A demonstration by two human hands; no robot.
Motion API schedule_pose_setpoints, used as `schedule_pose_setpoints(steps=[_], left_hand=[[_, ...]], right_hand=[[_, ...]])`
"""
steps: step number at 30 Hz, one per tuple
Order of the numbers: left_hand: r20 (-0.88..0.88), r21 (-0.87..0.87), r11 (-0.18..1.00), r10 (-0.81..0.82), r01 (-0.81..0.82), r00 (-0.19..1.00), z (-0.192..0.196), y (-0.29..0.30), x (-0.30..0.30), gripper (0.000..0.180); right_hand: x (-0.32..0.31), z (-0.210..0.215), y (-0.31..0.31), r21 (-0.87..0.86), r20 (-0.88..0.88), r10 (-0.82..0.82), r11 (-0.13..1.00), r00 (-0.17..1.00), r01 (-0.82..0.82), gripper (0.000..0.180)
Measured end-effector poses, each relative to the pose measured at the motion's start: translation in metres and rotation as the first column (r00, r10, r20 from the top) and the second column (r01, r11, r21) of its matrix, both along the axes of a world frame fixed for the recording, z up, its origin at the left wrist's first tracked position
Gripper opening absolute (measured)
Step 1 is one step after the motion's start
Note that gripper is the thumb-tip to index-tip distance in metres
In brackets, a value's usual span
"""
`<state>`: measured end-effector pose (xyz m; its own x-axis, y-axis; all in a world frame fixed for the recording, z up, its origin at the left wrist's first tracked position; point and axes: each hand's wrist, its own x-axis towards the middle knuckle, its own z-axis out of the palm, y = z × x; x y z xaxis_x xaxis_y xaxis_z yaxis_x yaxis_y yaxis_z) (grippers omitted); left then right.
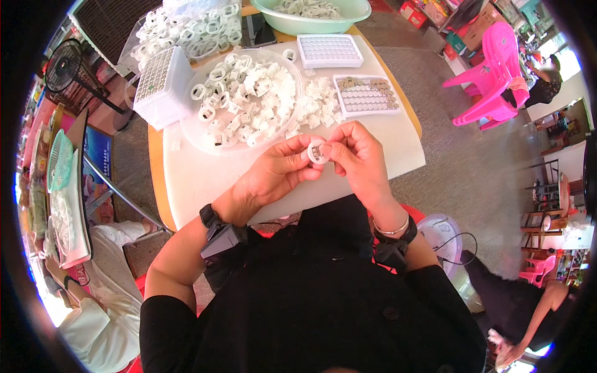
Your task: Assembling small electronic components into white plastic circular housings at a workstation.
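Between my two hands, above the front part of the table, is a small round white plastic part [316, 151] with tiny darker pieces showing in its middle. My left hand [280, 169] pinches its left edge between thumb and fingers. From the other side, my right hand [357, 155] has thumb and forefinger closed at the part's right rim; whether a smaller piece sits between them is hidden. Just beyond my hands lies a heap of white plastic pieces [317, 102]. To its right stands a white tray [367, 110] filled partly with small round brownish-grey discs.
A round clear tray [186, 133] of white ring-shaped parts lies left of centre, beside stacked white trays [163, 78]. Farther back are another tray [329, 51], a pale green basin [311, 26] and a clear bin [186, 34]. Other people sit at both sides; a pink chair [491, 78] stands right.
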<state>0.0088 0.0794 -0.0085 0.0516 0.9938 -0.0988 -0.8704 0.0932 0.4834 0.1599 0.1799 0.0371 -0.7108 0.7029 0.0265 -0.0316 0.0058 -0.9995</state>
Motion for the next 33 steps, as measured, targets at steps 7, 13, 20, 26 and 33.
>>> schedule_pose_setpoints(steps=[7, 13, 20, 26, 33], left_hand=[[-0.085, -0.036, 0.998, -0.061, 0.058, 0.995, -0.001, -0.001, -0.003, 0.026], [-0.147, -0.091, 0.99, -0.124, 0.112, 0.981, 0.005, -0.001, 0.0, 0.032], [-0.123, -0.043, 0.985, -0.169, 0.165, 0.978, 0.003, 0.0, -0.001, 0.031], [-0.149, -0.132, 0.986, -0.119, 0.1, 0.982, 0.007, -0.002, 0.002, 0.033], [-0.156, -0.153, 0.984, -0.111, 0.087, 0.982, 0.008, -0.001, 0.001, 0.033]], right_hand=[[0.001, -0.014, 0.03, 0.201, 0.174, -0.11, 0.977, 0.979, 0.074, 0.01], [-0.016, -0.023, 0.05, 0.923, 0.186, -0.229, 0.373, 0.956, -0.09, 0.017], [-0.025, -0.032, 0.05, 0.929, 0.249, -0.289, 0.342, 0.924, -0.144, 0.012], [0.001, -0.017, 0.042, 0.363, 0.271, -0.079, 0.931, 0.959, -0.026, 0.015], [0.011, -0.011, 0.036, -0.202, 0.063, 0.039, 0.979, 0.997, -0.025, 0.019]])
